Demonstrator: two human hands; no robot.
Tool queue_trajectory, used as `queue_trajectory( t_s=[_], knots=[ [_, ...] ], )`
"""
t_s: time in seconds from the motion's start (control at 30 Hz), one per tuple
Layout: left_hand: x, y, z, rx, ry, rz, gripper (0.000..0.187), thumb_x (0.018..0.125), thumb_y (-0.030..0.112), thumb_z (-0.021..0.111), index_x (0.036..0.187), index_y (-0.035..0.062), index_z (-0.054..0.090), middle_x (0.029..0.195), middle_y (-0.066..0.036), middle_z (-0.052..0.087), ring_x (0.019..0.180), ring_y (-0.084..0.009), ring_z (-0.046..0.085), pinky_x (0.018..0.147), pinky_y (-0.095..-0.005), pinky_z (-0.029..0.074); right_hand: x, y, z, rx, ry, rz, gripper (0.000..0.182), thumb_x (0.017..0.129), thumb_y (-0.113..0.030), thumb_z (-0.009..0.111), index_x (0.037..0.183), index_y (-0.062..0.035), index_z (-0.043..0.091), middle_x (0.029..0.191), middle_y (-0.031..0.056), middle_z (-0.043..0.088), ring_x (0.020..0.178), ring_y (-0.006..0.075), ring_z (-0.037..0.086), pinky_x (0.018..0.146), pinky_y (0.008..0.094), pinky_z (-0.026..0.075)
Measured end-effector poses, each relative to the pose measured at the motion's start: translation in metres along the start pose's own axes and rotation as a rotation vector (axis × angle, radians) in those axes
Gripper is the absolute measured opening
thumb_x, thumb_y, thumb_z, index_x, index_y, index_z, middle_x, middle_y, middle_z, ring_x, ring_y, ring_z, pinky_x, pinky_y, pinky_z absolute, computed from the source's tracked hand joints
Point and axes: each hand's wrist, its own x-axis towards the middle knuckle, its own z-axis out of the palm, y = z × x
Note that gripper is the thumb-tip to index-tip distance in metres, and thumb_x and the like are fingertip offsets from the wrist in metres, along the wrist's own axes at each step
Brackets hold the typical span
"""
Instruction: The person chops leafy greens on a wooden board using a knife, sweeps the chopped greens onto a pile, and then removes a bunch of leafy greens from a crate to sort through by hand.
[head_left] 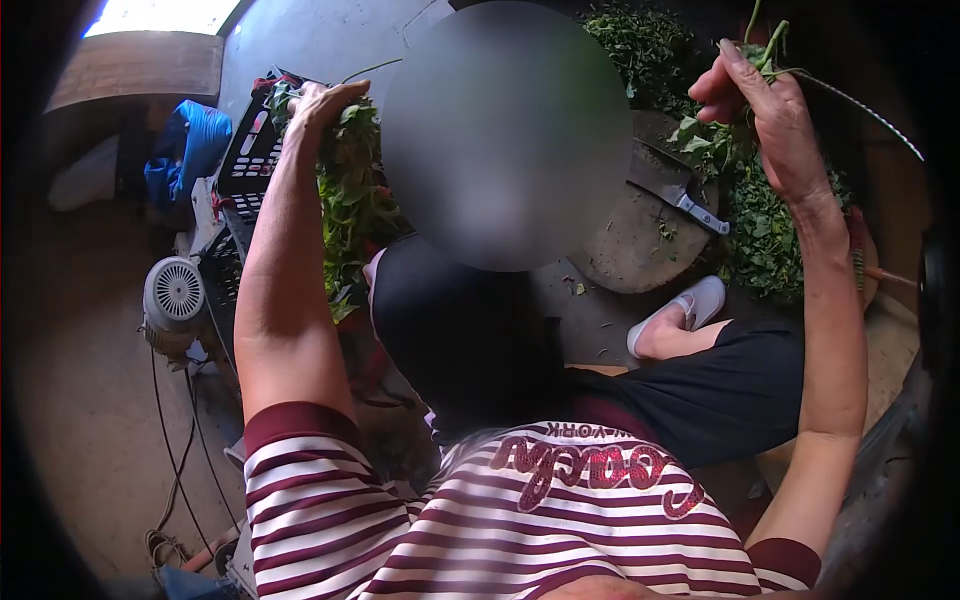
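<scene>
My left hand (322, 103) is over leafy green stalks (343, 235) in a black plastic crate (243, 165). Its fingers curl down among the leaves, partly hidden, and a thin stem pokes out past the thumb. Raised at the upper right, my right hand (765, 95) grips a small bunch of leafy green stems (776, 45) between thumb and fingers, with leaves hanging below. Nearest to that hand, a knife (680, 192) with a grey-blue handle lies on a round wooden chopping board (640, 245). A large blurred disc covers the middle of the view.
Chopped greens (765, 235) are heaped right of the board, and another heap (640, 55) lies behind it. A grey electric motor (175, 300) with trailing cables stands at the left, near a blue bag (190, 150). My shoed foot (690, 310) rests by the board.
</scene>
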Motion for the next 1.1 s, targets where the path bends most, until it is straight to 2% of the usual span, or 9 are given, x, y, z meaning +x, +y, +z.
queue_trajectory(
  t_s=[0.17,0.3,0.47,0.73,0.77,0.83,0.97,1.07,1.1],
  knots=[
    [0.019,-0.037,0.004,-0.199,-0.003,0.085,0.042,0.071,0.038,0.067,0.095,0.0037,0.065,0.093,-0.011,0.063,0.078,-0.02,0.059,0.071,-0.0341,0.047,-0.011,-0.036,0.014,0.029,-0.107,-0.229,0.041,0.094,-0.037,0.043,0.077,-0.0055,0.062,0.075,0.003,0.063,0.063,0.0091,0.057,0.066,0.025,0.046],
    [0.02,-0.044,-0.025,0.276,-0.082,0.357,0.027,0.074,0.023,0.054,0.084,0.0002,0.064,0.079,-0.015,0.064,0.075,-0.0215,0.061,0.066,-0.0354,0.048,-0.009,-0.028,0.009,-0.026,-0.082,-0.195,0.04,0.094,-0.038,0.043,0.078,-0.0056,0.062,0.076,0.0032,0.063,0.065,0.0096,0.057,0.067,0.0255,0.046],
    [0.008,-0.081,-0.046,-0.105,0.173,-0.002,0.026,0.074,0.022,0.061,0.085,-0.0019,0.064,0.079,-0.01,0.063,0.073,-0.0175,0.06,0.067,-0.0326,0.047,-0.01,-0.022,0.006,-0.054,-0.068,-0.189,0.04,0.094,-0.038,0.043,0.08,-0.0058,0.061,0.078,0.0035,0.062,0.067,0.0101,0.056,0.068,0.026,0.045],
    [-0.004,-0.148,-0.061,-0.756,-0.216,-0.077,0.013,0.069,0.017,0.055,0.071,0.0049,0.058,0.062,-0.009,0.058,0.049,-0.0212,0.052,0.05,-0.0326,0.043,-0.012,-0.02,0.007,-0.07,-0.073,-0.195,0.038,0.094,-0.039,0.043,0.083,-0.006,0.06,0.081,0.0039,0.062,0.071,0.011,0.055,0.07,0.0269,0.044],
    [0.049,-0.167,-0.072,-1.027,-0.703,-0.534,0.013,0.068,0.018,0.057,0.07,0.0055,0.058,0.062,-0.008,0.057,0.049,-0.0199,0.051,0.049,-0.0317,0.041,-0.013,-0.02,0.007,-0.072,-0.073,-0.193,0.038,0.094,-0.039,0.043,0.084,-0.006,0.06,0.082,0.004,0.062,0.071,0.0111,0.055,0.07,0.027,0.044],
    [0.019,-0.143,-0.042,-0.561,-0.047,-0.043,0.014,0.066,0.018,0.061,0.069,0.0059,0.058,0.061,-0.007,0.055,0.049,-0.0173,0.048,0.049,-0.0302,0.038,-0.014,-0.02,0.008,-0.078,-0.073,-0.192,0.038,0.094,-0.039,0.043,0.084,-0.0061,0.06,0.082,0.0041,0.061,0.072,0.0114,0.055,0.071,0.0273,0.044],
    [0.044,-0.113,-0.045,-0.693,-0.581,-0.339,0.019,0.068,0.022,0.06,0.069,0.0026,0.058,0.062,-0.006,0.054,0.051,-0.0166,0.047,0.051,-0.0308,0.038,-0.016,-0.019,0.008,-0.087,-0.071,-0.188,0.038,0.094,-0.039,0.043,0.086,-0.0062,0.059,0.084,0.0043,0.061,0.073,0.0118,0.055,0.072,0.0277,0.044],
    [-0.028,-0.05,-0.042,-0.207,-0.061,0.013,0.03,0.07,0.029,0.057,0.079,0.0001,0.061,0.075,-0.009,0.06,0.064,-0.0173,0.053,0.062,-0.0328,0.042,-0.017,-0.018,0.007,-0.089,-0.075,-0.184,0.037,0.094,-0.04,0.043,0.087,-0.0063,0.059,0.085,0.0044,0.061,0.075,0.0121,0.054,0.073,0.0281,0.043],
    [-0.004,-0.045,-0.064,-0.513,-0.623,-0.331,0.039,0.072,0.037,0.055,0.082,-0.0003,0.061,0.081,-0.012,0.06,0.072,-0.0184,0.053,0.068,-0.0344,0.041,-0.016,-0.018,0.006,-0.091,-0.077,-0.185,0.037,0.094,-0.04,0.043,0.088,-0.0063,0.058,0.085,0.0045,0.061,0.075,0.0122,0.054,0.073,0.0282,0.043]
  ],
)
